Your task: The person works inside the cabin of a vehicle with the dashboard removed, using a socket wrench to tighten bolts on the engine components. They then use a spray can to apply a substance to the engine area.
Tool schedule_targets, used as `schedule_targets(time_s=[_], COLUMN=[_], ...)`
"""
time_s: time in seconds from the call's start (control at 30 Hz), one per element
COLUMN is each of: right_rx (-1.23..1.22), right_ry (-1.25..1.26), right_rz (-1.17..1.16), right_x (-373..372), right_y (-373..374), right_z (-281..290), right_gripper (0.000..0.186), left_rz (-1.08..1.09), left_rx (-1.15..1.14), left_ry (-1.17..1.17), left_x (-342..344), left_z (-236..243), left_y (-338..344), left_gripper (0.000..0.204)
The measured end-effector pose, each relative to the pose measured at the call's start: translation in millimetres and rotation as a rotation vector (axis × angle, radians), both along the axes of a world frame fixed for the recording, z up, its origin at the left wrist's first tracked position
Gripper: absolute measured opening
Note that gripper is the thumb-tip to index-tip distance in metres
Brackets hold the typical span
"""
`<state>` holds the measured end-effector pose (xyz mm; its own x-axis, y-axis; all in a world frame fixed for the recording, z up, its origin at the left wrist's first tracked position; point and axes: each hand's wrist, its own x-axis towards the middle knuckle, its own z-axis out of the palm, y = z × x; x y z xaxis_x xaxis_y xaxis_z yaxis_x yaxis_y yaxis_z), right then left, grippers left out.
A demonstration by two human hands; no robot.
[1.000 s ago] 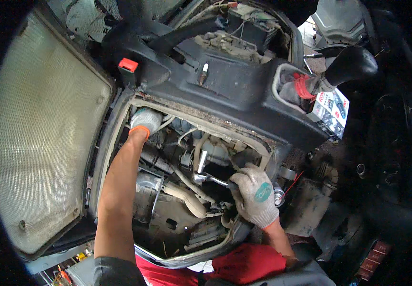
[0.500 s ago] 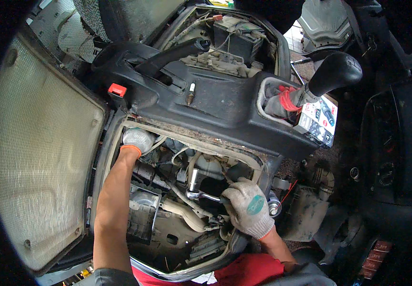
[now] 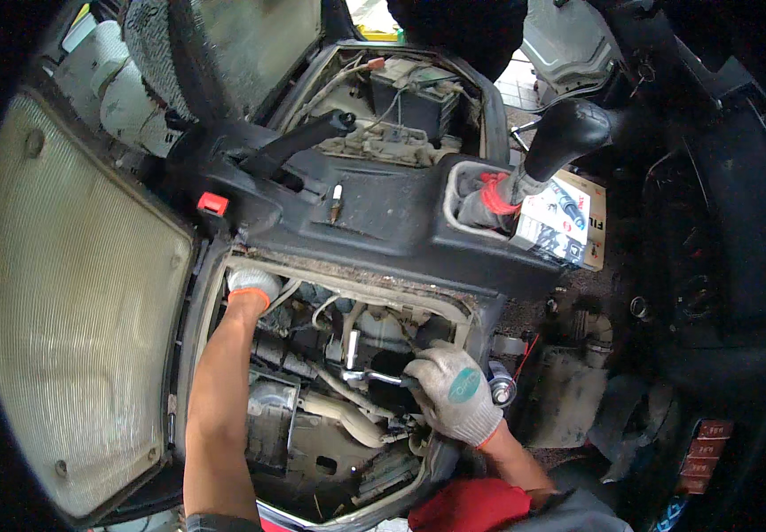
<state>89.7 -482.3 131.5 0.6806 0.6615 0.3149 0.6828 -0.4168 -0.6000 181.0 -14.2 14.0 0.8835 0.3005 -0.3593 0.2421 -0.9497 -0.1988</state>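
My right hand [image 3: 455, 390], in a knitted work glove, is closed round the handle of a ratchet wrench [image 3: 372, 378] over the opened engine bay. A long chrome socket [image 3: 352, 349] stands up from the wrench's head, tilted slightly. My left hand [image 3: 255, 282], gloved with an orange cuff, reaches down into the bay's far left corner beside pale hoses [image 3: 283, 294]. Its fingers are hidden below. A used-looking spark plug [image 3: 337, 205] with a white top lies on the black centre console [image 3: 392, 197].
A handbrake lever [image 3: 303, 142] and a gear lever [image 3: 569, 137] rise from the console. Small printed boxes [image 3: 549, 227] sit by the gear lever. A raised seat panel [image 3: 90, 301] stands left. A metal can [image 3: 501, 387] is beside my right hand. Beyond lies a battery [image 3: 418, 102].
The view has shifted, so the console and boxes appear farther left. My left hand sits a little deeper in the corner. My right hand still holds the ratchet wrench in nearly the same place.
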Motion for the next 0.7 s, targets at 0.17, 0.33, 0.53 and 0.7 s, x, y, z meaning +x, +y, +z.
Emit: schedule_targets(time_s=[0.17,0.33,0.53,0.7], right_rx=[0.031,-0.007,0.01,0.093], right_ry=[0.022,0.121,0.188,0.159], right_rz=[0.026,0.031,0.069,0.091], right_x=[3.6,6.4,9.5,15.8], right_y=[5.7,0.5,-5.0,-6.6], right_z=[7.6,3.3,-7.8,2.3], right_gripper=[0.034,0.033,0.041,0.039], left_rz=[-0.17,-0.261,-0.436,-0.468], left_rx=[0.049,0.138,0.101,0.025], left_ry=[-0.041,0.028,-0.073,-0.056], left_x=[-21.8,-19.8,-19.8,-21.0], left_z=[-19.1,29.7,39.1,21.2], left_y=[49.1,10.1,16.8,38.4], left_gripper=[0.053,0.048,0.049,0.047])
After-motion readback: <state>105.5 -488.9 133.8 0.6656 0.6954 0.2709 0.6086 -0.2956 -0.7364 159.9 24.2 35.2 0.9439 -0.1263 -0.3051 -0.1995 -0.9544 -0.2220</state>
